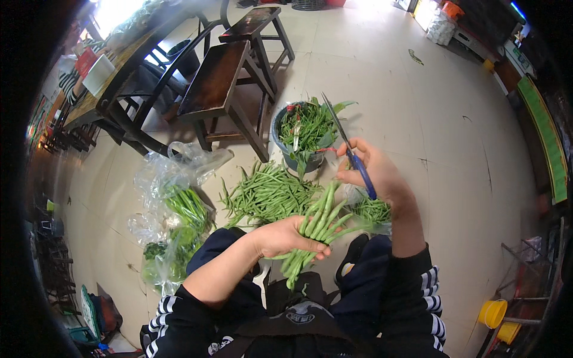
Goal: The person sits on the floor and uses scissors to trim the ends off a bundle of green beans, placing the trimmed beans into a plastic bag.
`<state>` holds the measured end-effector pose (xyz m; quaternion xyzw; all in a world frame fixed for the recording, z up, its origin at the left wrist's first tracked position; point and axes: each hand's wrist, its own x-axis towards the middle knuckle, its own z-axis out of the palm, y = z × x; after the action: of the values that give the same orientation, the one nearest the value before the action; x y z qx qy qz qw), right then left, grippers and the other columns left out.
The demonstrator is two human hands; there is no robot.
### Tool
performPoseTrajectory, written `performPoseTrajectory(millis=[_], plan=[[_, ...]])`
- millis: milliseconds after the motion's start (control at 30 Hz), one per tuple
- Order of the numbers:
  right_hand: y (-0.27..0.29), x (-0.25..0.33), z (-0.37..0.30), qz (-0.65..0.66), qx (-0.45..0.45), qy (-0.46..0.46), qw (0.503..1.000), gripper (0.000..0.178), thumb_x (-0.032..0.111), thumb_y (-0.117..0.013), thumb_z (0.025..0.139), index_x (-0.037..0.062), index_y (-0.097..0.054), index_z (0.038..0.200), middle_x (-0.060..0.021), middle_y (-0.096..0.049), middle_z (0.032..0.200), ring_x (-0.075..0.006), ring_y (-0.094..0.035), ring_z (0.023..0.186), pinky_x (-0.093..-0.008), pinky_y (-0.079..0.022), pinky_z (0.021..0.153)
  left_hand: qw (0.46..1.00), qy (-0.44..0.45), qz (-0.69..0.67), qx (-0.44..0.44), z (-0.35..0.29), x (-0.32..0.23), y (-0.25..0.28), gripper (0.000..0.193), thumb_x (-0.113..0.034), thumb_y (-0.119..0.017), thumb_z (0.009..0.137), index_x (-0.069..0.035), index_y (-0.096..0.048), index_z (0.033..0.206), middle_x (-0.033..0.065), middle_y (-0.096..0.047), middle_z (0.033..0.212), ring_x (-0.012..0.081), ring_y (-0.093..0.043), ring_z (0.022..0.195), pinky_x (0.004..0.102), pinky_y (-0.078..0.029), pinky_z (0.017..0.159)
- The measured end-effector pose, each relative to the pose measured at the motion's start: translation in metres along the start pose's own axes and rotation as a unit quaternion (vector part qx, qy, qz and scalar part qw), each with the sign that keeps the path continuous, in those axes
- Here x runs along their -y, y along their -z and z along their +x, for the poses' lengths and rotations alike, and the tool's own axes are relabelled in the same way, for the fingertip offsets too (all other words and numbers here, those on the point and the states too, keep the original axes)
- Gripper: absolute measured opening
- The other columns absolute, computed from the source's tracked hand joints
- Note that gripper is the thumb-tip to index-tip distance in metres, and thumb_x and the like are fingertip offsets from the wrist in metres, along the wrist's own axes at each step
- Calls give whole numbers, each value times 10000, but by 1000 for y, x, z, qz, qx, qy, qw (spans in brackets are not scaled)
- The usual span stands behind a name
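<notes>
stools: 2 dark wooden ones (pixel 218 83) standing on tiled floor (pixel 418 119), upper mid
table: wooden (pixel 110 68), sitting far left w/ white cup (pixel 98 74)
bags: clear plastic w/ greens (pixel 173 209), lying left
buckets: yellow (pixel 492 313), sitting btm right

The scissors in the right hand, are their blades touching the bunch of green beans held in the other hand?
Apart. The head view shows the scissors raised in the right hand, blades pointing up and away, clear of the bean bunch gripped by the left hand.
</notes>
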<state>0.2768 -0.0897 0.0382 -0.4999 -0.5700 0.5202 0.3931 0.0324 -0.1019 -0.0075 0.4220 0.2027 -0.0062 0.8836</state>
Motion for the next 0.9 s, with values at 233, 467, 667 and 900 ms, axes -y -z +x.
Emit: performPoseTrajectory(millis=[233,467,667,900], plan=[[-6,-1,-10,-31,95,20,995,327,22,-639,850,-38,-506,1143,-45,-613,841,-80,-556,776,-245,-467,712,993,57,107,-19,4,6,4,410,2,-644,891,-7,-539,1287,125,-689,1037,164,-661,929,305,-525,852],[-19,-16,-3,4,115,-12,993,335,38,-656,868,-19,-502,1159,-58,-636,911,-105,-596,815,-252,-476,743,997,38,61,-3,10,9,3,277,-65,-648,914,1,-587,1176,83,-692,1013,148,-659,887,293,-519,821],[-16,3,-9,-36,-170,14,985,423,93,-734,819,-68,-500,1133,-67,-645,897,-112,-589,789,-252,-486,727,982,57,-93,-151,5,-2,3,148,-95,-650,924,-42,-627,1060,36,-677,931,118,-625,881,265,-487,827],[-64,3,-16,-135,-118,-88,980,436,110,-781,745,21,-566,1114,-78,-621,791,-135,-573,711,-302,-491,681,982,-21,-21,-189,21,7,9,164,-109,-685,901,-53,-634,1047,29,-668,904,114,-614,869,266,-471,831]])
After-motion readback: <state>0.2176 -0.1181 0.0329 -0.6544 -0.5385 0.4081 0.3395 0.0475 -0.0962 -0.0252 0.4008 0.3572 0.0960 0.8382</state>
